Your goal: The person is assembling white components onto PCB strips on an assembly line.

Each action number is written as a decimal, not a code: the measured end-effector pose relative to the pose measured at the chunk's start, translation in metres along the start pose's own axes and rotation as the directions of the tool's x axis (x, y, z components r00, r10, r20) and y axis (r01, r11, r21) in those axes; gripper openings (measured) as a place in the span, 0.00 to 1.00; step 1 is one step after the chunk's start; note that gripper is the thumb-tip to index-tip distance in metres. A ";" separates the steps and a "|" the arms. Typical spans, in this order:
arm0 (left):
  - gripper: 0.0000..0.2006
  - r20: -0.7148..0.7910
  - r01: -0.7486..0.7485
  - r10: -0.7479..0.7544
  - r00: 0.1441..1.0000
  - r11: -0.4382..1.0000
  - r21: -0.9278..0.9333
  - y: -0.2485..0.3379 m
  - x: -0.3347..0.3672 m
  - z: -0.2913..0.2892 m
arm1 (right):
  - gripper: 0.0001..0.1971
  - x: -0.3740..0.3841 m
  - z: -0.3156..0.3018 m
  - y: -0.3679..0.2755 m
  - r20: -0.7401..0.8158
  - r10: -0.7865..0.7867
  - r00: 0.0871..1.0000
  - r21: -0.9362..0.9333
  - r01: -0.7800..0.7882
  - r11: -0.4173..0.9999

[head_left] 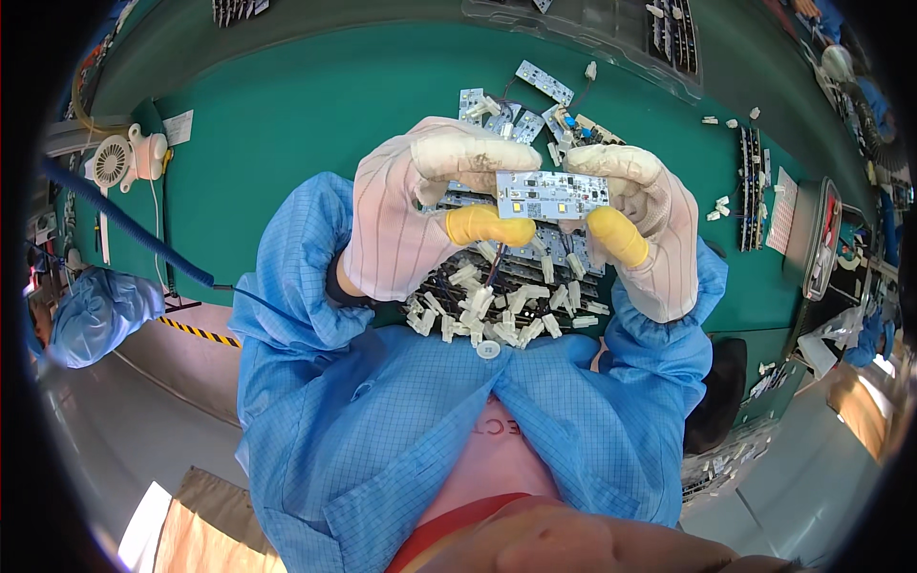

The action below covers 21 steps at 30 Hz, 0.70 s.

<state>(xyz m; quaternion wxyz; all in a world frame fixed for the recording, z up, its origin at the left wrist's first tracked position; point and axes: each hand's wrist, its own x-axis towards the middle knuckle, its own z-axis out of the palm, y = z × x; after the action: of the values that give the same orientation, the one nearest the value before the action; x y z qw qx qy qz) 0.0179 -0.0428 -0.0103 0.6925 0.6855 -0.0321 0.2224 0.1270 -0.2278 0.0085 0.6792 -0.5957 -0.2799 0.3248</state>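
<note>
Between my two gloved hands I hold a white LED circuit board (552, 196) with small yellow LEDs on its face. My left hand (420, 201) pinches its left end, thumb in a yellow finger cot below and fingers above. The right end is gripped by my right hand (645, 215), also with a yellow cot on the thumb. Below and behind the board lies a pile of similar boards, their wires ending in white connectors (487, 301) close to my chest. Beyond my hands several loose boards (544, 83) lie jumbled, one with a wire and plug.
A green mat (267, 115) covers the bench. At the left stands a small white fan (129, 158), near a blue coiled cord (134, 229). A clear plastic tray (592, 38) sits at the far edge. On the right are stacked boards (752, 191) and loose connectors (718, 207).
</note>
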 end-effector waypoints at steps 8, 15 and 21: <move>0.23 0.138 -0.009 -0.017 0.990 0.982 0.188 0.003 0.004 -0.006 | 0.29 -0.003 0.004 0.001 -0.088 -0.097 0.991 0.000 0.097 0.995; 0.22 -0.042 0.083 -0.081 0.996 0.996 0.037 -0.004 0.002 -0.002 | 0.25 -0.002 -0.003 -0.004 -0.011 -0.109 0.994 -0.102 0.107 0.989; 0.22 0.004 0.019 -0.019 1.000 1.000 0.014 -0.013 0.002 -0.005 | 0.22 0.000 -0.005 0.001 0.035 -0.229 0.973 -0.053 0.231 0.972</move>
<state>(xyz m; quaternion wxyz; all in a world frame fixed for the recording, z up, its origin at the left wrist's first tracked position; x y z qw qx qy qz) 0.0229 -0.0373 -0.0216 0.6899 0.6909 -0.0257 0.2148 0.1310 -0.2307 0.0070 0.6911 -0.5735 -0.3657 0.2444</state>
